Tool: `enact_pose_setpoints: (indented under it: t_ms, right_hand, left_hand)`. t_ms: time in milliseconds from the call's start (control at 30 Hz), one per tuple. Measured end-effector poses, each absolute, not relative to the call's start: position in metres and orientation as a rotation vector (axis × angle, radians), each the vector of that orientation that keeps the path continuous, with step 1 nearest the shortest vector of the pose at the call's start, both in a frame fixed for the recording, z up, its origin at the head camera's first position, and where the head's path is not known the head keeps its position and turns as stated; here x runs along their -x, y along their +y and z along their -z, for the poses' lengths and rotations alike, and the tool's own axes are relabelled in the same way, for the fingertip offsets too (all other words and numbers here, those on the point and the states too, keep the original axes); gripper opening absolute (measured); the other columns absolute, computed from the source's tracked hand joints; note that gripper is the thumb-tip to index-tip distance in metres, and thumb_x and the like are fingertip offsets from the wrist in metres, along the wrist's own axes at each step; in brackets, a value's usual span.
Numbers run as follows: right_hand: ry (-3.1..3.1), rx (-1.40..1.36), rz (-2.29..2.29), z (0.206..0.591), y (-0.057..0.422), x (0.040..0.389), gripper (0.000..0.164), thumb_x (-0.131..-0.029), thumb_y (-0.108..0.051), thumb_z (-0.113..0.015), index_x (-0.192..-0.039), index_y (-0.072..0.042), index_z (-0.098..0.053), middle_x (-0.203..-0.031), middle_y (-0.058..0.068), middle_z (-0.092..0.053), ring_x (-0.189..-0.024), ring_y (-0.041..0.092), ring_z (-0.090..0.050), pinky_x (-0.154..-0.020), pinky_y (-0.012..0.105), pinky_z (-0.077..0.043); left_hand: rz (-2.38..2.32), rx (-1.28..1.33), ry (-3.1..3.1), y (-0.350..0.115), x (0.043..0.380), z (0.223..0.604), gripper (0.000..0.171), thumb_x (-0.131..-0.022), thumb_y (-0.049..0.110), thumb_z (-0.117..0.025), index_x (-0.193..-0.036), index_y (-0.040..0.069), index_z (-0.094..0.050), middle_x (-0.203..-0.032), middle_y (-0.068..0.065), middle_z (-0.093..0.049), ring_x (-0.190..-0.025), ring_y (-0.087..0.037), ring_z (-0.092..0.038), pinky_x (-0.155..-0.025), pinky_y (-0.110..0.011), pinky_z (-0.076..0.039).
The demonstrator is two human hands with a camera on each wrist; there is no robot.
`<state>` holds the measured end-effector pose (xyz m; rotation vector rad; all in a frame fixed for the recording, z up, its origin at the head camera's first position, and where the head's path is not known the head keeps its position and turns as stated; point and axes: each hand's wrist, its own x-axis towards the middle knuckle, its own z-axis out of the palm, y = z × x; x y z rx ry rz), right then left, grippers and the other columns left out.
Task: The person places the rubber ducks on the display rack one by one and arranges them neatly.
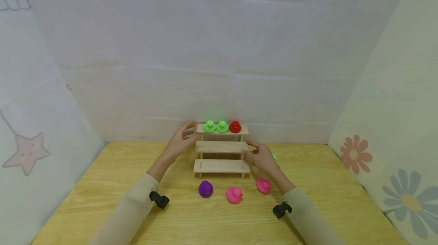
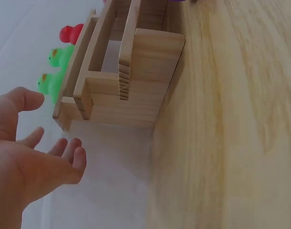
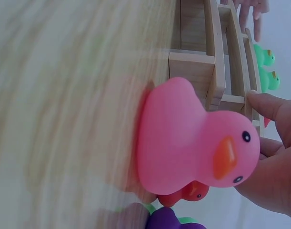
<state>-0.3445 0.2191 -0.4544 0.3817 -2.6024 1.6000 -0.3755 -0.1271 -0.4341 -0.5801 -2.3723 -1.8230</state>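
Observation:
A three-step wooden rack (image 1: 221, 166) stands on the table, two green rubber ducks (image 1: 210, 126) and a red rubber duck (image 1: 235, 127) on its top step. My left hand (image 1: 183, 138) is beside the top step's left end, fingers loosely bent and apart from the wood in the left wrist view. At the middle step's right end, my right hand (image 1: 262, 157) pinches the rack, thumb on the step and fingers behind, partly hidden. Below that hand sits a pink rubber duck (image 3: 174, 138); a second pink duck (image 1: 234, 195) and a purple duck (image 1: 205, 189) lie before the rack.
Behind the right hand, a green duck (image 1: 275, 157) shows partly. The right wrist view also has another red duck (image 3: 197, 191) and a purple duck (image 3: 171, 220) on the table. White cloth walls (image 1: 219, 66) enclose the wooden table (image 1: 191, 222) at back and sides.

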Motion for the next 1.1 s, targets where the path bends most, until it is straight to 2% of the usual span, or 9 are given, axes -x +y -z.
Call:
enact_pose_setpoints:
  t_ms: [100, 267, 333, 567, 700, 933, 1100]
  right_hand:
    - [-2.617, -0.404, -1.570, 0.455, 0.220, 0.343, 0.062, -0.095, -0.028, -0.074, -0.149, -0.007, -0.052, -0.146, 0.013, -0.054, -0.096, 0.020, -0.070, -0.075, 0.047, -0.059]
    - [-2.644, -0.376, -1.477, 0.453, 0.222, 0.340, 0.061, -0.095, -0.027, -0.074, -0.148, -0.005, -0.053, -0.124, 0.016, -0.067, -0.093, 0.020, -0.070, -0.069, 0.035, -0.057]
    - [-2.656, -0.358, -1.439, 0.451, 0.224, 0.338, 0.061, -0.095, -0.029, -0.074, -0.147, -0.005, -0.053, -0.119, 0.015, -0.069, -0.093, 0.021, -0.070, -0.069, 0.034, -0.057]
    - [-2.634, -0.334, -1.248, 0.432, 0.228, 0.325, 0.056, -0.098, -0.030, -0.069, -0.143, 0.001, -0.055, -0.137, 0.020, -0.059, -0.103, 0.030, -0.066, -0.078, 0.043, -0.057]
    - [-2.564, -0.360, -1.193, 0.420, 0.226, 0.317, 0.049, -0.098, -0.026, -0.070, -0.135, 0.003, -0.060, -0.129, 0.020, -0.063, -0.101, 0.032, -0.066, -0.077, 0.044, -0.058]
    - [-2.465, -0.544, -1.190, 0.407, 0.214, 0.304, 0.033, -0.096, -0.018, -0.071, -0.124, 0.000, -0.068, -0.103, 0.007, -0.071, -0.091, 0.022, -0.068, -0.077, 0.036, -0.058]
    - [-2.396, -0.804, -1.211, 0.406, 0.200, 0.292, 0.026, -0.094, -0.006, -0.071, -0.119, 0.000, -0.070, -0.101, 0.006, -0.071, -0.088, 0.019, -0.067, -0.075, 0.035, -0.058]
  left_hand:
    - [1.961, 0.600, -2.339, -0.130, 0.379, 0.441, 0.065, -0.102, 0.016, -0.063, -0.160, 0.018, -0.033, -0.160, -0.011, -0.032, -0.143, -0.040, -0.033, -0.111, -0.062, -0.033]
    - [2.142, 0.695, -2.324, -0.128, 0.385, 0.452, 0.071, -0.101, 0.004, -0.059, -0.162, 0.019, -0.027, -0.164, -0.012, -0.025, -0.146, -0.041, -0.028, -0.113, -0.057, -0.031]
    - [2.174, 0.725, -2.327, -0.125, 0.386, 0.455, 0.076, -0.099, 0.003, -0.060, -0.163, 0.022, -0.024, -0.165, -0.011, -0.022, -0.146, -0.040, -0.026, -0.113, -0.056, -0.032]
    - [2.203, 0.765, -2.317, -0.120, 0.386, 0.461, 0.085, -0.096, -0.001, -0.062, -0.164, 0.029, -0.020, -0.166, -0.010, -0.017, -0.147, -0.042, -0.022, -0.113, -0.057, -0.031]
    - [2.212, 0.783, -2.310, -0.120, 0.386, 0.464, 0.087, -0.096, -0.001, -0.061, -0.164, 0.032, -0.018, -0.167, -0.009, -0.016, -0.148, -0.041, -0.021, -0.114, -0.058, -0.028]
    - [2.320, 0.813, -2.198, -0.117, 0.387, 0.474, 0.089, -0.096, -0.008, -0.054, -0.164, 0.034, -0.015, -0.167, -0.010, -0.016, -0.149, -0.041, -0.019, -0.112, -0.055, -0.033]
    - [2.525, 0.814, -1.994, -0.111, 0.387, 0.483, 0.090, -0.094, -0.012, -0.049, -0.164, 0.036, -0.018, -0.168, -0.005, -0.016, -0.151, -0.033, -0.016, -0.111, -0.044, -0.035]
